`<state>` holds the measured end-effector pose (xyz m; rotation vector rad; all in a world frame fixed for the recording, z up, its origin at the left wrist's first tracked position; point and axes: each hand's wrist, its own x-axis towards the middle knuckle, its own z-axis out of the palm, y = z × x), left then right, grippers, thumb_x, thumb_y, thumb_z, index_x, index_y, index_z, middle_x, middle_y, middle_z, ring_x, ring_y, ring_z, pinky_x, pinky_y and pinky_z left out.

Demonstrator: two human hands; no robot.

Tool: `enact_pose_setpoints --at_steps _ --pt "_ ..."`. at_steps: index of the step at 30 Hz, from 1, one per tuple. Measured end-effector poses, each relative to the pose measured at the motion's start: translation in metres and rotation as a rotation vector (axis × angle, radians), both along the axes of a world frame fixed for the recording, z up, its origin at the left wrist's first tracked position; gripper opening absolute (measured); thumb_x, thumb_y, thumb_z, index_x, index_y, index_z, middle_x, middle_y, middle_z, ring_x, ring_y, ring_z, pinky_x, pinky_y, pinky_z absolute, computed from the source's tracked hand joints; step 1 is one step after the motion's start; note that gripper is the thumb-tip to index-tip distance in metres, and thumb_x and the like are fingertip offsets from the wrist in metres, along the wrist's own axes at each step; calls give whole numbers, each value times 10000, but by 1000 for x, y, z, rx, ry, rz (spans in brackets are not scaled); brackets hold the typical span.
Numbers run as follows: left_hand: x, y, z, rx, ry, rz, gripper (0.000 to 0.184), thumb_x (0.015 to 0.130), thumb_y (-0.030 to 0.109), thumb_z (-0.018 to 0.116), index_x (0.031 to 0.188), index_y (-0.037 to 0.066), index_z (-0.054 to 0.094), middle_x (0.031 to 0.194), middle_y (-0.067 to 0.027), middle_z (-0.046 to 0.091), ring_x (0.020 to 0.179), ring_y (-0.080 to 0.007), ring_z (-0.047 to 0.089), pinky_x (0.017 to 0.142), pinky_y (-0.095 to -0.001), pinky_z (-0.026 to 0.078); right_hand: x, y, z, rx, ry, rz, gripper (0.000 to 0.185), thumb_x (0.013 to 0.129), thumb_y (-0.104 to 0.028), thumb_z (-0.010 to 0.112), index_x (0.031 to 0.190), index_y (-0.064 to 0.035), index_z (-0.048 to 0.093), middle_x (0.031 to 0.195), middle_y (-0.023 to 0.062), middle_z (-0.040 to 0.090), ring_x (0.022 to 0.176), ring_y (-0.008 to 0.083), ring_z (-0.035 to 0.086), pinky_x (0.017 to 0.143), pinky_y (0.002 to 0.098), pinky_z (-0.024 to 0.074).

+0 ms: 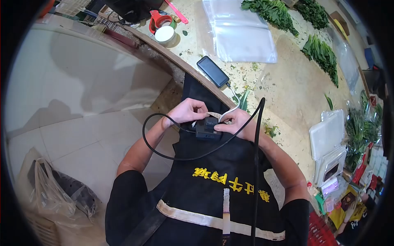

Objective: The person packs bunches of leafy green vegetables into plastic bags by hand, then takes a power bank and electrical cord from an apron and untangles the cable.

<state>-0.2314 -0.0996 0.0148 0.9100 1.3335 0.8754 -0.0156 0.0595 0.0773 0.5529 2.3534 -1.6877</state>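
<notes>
At my waist, against a black apron [230, 160] with yellow lettering, lies a small black box [208, 134] with a cable attached. My left hand [186, 111] is closed at its upper left, fingertips pinched at the end of a narrow beige strap [214, 115]. The thumb of my right hand [239, 124] presses on the box's right side, with its other fingers curled behind and partly hidden. A white cable [234, 107] runs from beside the right fingers up to a phone-like black device [213, 71] on the table. A thick black cable [164, 157] loops around both hands.
The table [287, 78] edge runs diagonally just beyond my hands. On it are clear plastic bags [244, 39], bunches of leafy greens [321, 57], a white round container [165, 35] and a red tape dispenser [158, 20]. A plastic bag [57, 184] stands on the floor at left. Another person's hand [350, 213] shows at lower right.
</notes>
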Motion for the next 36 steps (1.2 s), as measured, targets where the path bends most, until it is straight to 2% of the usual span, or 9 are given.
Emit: enact_pose_setpoints --at_steps 6,9,10,12,18,23,25,32,36 --pt "-4 3 10 2 -4 -17 80 919 87 742 889 18 718 708 65 599 673 -10 518 604 -219 449 10 -14 -25 250 236 -164 330 792 -273 835 938 -2 715 810 119 693 697 176 660 644 324 514" --pt "-4 8 29 293 323 -94 47 820 67 723 813 28 698 704 -82 651 642 -149 628 613 -336 525 12 -14 -35 78 112 -145 256 798 -189 824 916 -11 682 791 57 657 670 106 603 604 297 499" --pt "-8 11 42 322 420 -163 87 820 119 723 794 43 688 702 -99 639 626 -211 635 611 -358 527 5 -11 -37 -89 176 -79 310 756 -257 814 797 -1 644 708 135 599 651 260 601 623 408 491" --pt "-8 9 38 363 503 -153 94 826 157 729 800 76 690 719 -109 637 630 -260 635 601 -371 518 9 -13 -23 -272 137 -166 157 842 -184 760 825 -51 677 704 45 607 672 133 595 629 346 495" --pt "-3 12 35 423 538 -245 148 876 179 704 854 35 676 761 -121 647 682 -278 649 626 -382 513 25 -8 -50 -61 63 -79 230 809 -229 754 883 -13 724 766 110 716 724 214 702 700 362 552" --pt "0 6 32 432 616 -268 142 913 186 687 905 46 706 810 -124 647 741 -299 669 667 -374 542 22 -20 -52 631 199 22 99 808 -131 659 773 -39 673 759 193 672 740 353 703 623 442 547" --pt "0 4 37 472 660 -297 146 881 184 682 824 49 686 797 -143 642 745 -346 662 661 -408 550 20 -26 -48 416 180 -109 115 814 -140 653 743 -50 653 715 169 644 709 350 686 620 449 552" --pt "-1 5 54 599 824 -496 89 865 134 707 833 52 692 777 -112 624 779 -318 655 690 -394 558 24 -23 -26 346 299 -256 127 792 -194 689 746 -80 659 727 138 645 726 335 675 658 431 551" --pt "-26 8 38 173 257 -559 60 892 44 698 934 28 738 884 -54 745 802 -128 679 779 -301 556 30 -23 -19 279 389 -209 39 792 -78 688 774 -77 653 752 134 643 720 317 653 657 397 536"
